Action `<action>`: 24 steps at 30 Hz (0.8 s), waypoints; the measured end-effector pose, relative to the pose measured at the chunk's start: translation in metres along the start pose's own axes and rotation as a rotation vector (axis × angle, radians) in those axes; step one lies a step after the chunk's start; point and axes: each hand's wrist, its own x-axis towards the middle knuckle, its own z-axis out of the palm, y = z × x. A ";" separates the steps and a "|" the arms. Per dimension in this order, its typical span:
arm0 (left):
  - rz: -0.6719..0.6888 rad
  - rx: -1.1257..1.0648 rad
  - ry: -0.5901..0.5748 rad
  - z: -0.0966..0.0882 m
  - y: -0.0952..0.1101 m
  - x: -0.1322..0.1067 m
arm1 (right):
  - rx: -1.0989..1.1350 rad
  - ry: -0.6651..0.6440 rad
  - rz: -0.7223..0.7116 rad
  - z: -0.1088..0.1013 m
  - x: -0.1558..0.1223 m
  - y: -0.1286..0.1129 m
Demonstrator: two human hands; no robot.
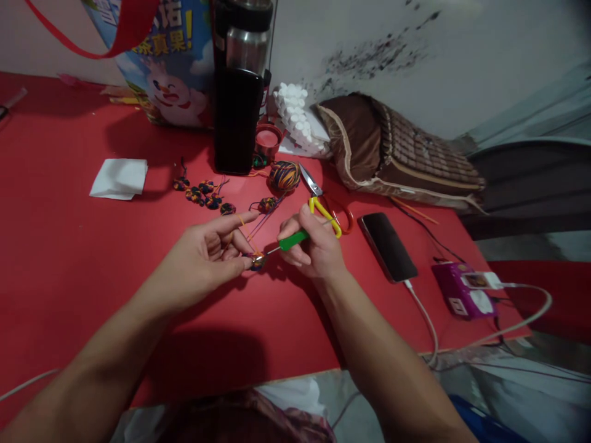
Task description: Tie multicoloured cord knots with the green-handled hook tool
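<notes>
My left hand (203, 261) pinches a small crochet piece (257, 261), fingers together on it. My right hand (316, 246) clamps its fingers on a green-handled hook (293, 240) whose tip meets the piece.

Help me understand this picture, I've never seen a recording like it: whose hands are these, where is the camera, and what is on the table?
No machine here: a person wears one camera on the head, looking down at their own two bare hands. The left hand pinches a small yarn piece. The right hand holds a green-handled hook, its metal tip at that piece. On the red table lie a yarn ball, scissors, more finished pieces, a white paper, a phone on a cable and a black flask.
</notes>
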 end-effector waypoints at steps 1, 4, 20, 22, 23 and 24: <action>0.007 0.000 0.003 0.000 0.000 0.001 | -0.013 0.011 -0.007 0.000 0.000 -0.001; 0.018 -0.008 0.006 -0.001 -0.001 0.002 | -0.030 0.029 -0.027 0.001 -0.001 -0.002; 0.035 0.140 0.150 0.004 0.001 0.000 | -0.222 0.235 -0.156 0.009 -0.008 0.001; 0.039 0.143 0.151 0.004 0.002 0.000 | -0.230 0.240 -0.171 0.009 -0.009 0.001; 0.039 0.142 0.150 0.004 0.003 0.000 | -0.224 0.240 -0.173 0.009 -0.009 0.001; 0.039 0.137 0.151 0.004 0.004 0.000 | -0.210 0.238 -0.167 0.009 -0.008 0.002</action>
